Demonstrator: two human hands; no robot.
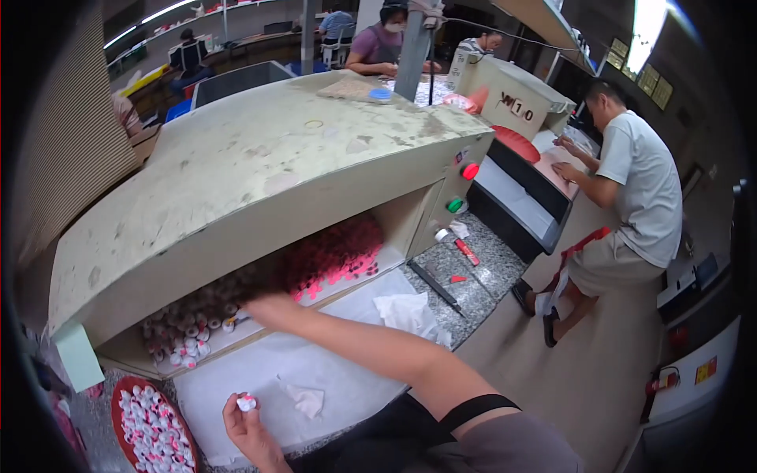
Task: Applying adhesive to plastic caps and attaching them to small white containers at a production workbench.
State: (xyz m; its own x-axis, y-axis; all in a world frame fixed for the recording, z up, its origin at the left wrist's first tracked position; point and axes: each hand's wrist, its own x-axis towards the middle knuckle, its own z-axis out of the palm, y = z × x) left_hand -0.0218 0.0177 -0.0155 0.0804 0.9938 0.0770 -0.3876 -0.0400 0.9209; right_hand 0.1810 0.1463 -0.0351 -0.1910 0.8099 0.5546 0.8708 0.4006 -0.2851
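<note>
My left hand (251,432) is over the white paper (355,359) at the front of the bench, its thumb and fingers closed round a small white rounded piece (247,403) with a pink patch. My right arm stretches across the paper into the opening of a pale metal booth (260,169). There, my right hand (268,310) is blurred and its fingers fade into the shade, so what they hold, if anything, is hidden. Beside it lies a heap of similar white pieces (189,335). Farther right inside is a pile of small bright pink parts (335,256).
A red oval tray (118,410) full of white-and-pink pieces stands at the near left. Crumpled tissue (406,315), a black bar-shaped tool (435,286) and a red tube (467,252) lie to the right. A person in a white shirt (643,181) works at the right by a black bin (524,197).
</note>
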